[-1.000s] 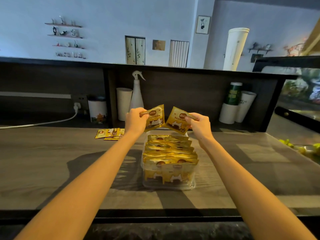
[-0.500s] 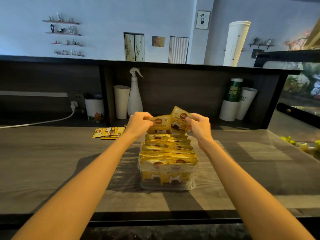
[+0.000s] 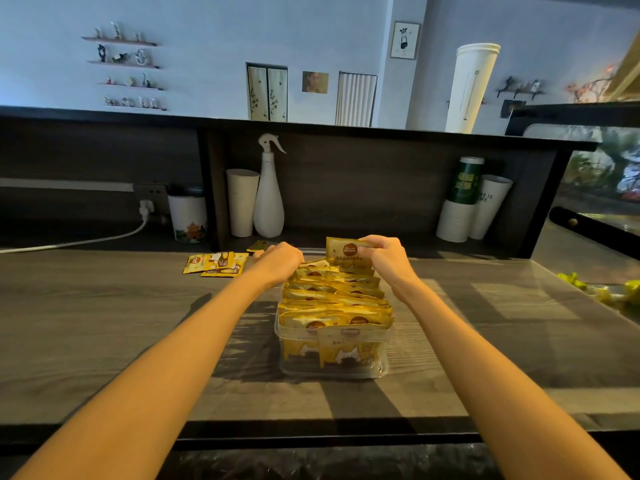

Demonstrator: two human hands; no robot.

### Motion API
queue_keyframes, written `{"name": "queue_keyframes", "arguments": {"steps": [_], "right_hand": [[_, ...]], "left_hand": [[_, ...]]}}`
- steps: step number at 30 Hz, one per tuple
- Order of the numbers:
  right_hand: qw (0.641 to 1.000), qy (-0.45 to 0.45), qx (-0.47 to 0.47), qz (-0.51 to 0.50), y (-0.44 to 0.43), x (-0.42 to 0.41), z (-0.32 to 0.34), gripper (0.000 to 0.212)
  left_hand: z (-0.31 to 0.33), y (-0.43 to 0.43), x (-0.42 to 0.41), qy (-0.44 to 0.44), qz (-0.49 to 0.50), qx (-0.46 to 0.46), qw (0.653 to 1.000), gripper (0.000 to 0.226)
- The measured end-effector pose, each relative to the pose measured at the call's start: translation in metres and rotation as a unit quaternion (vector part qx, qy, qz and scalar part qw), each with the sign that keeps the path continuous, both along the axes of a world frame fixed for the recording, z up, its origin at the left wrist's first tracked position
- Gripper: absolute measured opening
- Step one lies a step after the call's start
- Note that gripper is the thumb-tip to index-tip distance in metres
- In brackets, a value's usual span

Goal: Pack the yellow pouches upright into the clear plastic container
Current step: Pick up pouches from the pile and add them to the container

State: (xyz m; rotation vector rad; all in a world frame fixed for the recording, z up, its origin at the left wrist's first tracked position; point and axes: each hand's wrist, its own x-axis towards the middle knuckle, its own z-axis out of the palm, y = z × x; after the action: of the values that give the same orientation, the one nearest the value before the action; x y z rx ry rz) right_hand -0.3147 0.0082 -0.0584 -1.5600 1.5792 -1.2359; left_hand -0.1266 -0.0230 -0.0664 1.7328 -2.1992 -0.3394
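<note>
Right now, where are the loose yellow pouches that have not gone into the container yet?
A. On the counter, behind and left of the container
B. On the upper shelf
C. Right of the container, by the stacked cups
A: a few loose pouches lie flat on the counter, behind and left of the clear container.

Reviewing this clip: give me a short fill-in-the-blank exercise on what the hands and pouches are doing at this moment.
1. The right hand holds a yellow pouch at the ____ end of the clear plastic container.
2. The packed pouches in the container stand ____.
3. Loose pouches lie on the counter to the ____ of the container.
4. The left hand rests at the container's far ____ corner.

Missing words: far; upright; left; left
</note>
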Motion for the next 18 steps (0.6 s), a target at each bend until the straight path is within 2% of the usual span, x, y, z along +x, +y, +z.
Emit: {"name": "queue_keyframes", "arguments": {"steps": [5,9,14,18], "right_hand": [[0.997,0.049,0.048,0.029,-0.004,0.000,-0.001,0.024],[0.995,0.072,0.058,0.030,-0.007,-0.002,-0.004,0.023],[0.990,0.113,0.070,0.055,-0.008,-0.003,-0.001,0.024],[0.991,0.109,0.059,0.049,-0.009,-0.004,-0.001,0.026]], "left_hand": [[0.003,-0.008,-0.006,-0.037,-0.031,0.003,0.999,0.029],[0.006,-0.008,-0.019,-0.030,-0.051,0.034,0.998,0.030],[0.006,-0.009,-0.020,0.017,-0.057,0.065,0.996,0.035],[0.007,-0.012,-0.013,0.054,-0.076,0.064,0.994,0.041]]}}
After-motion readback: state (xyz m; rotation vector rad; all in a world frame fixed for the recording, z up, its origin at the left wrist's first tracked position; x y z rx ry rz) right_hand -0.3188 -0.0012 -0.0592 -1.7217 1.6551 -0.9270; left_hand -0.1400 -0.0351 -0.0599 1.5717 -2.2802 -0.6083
